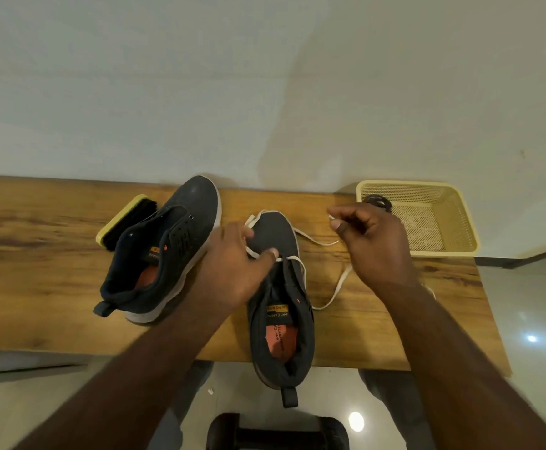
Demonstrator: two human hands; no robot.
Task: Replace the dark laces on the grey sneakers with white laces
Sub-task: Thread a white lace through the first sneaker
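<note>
Left hand [236, 258] lies over the near sneaker [279, 300] at the toe end of the lacing, fingers curled, thumb and fingertip pinching the white lace [338, 285] where it crosses the vamp. Right hand [372, 241] is raised just right of that shoe, fingers curled in, thumb and forefinger pinching the lace tip (tip barely visible at the fingertips). The lace runs from the toe area out to the right, loops across the wooden table [54, 254] and passes behind the right wrist.

Near sneaker: long axis near-to-far, toe pointing away, heel tab hanging over the table's near edge, sole down. Only the first crossing of white lace shows.

Second sneaker [167, 251]: left of the first, tipped onto its side, toe pointing far-right, heel near-left. Can't tell its lace state.

Behind it, touching or just beside (can't tell which), a shoe brush [125, 224] with a yellow back. Cream plastic basket [427, 219] at the table's far right, a dark bundle [377, 201] inside its left corner, probably laces.

Table stands against a plain pale wall; glossy tiled floor below, dark dumbbell [278, 433] on the floor at the near edge.
</note>
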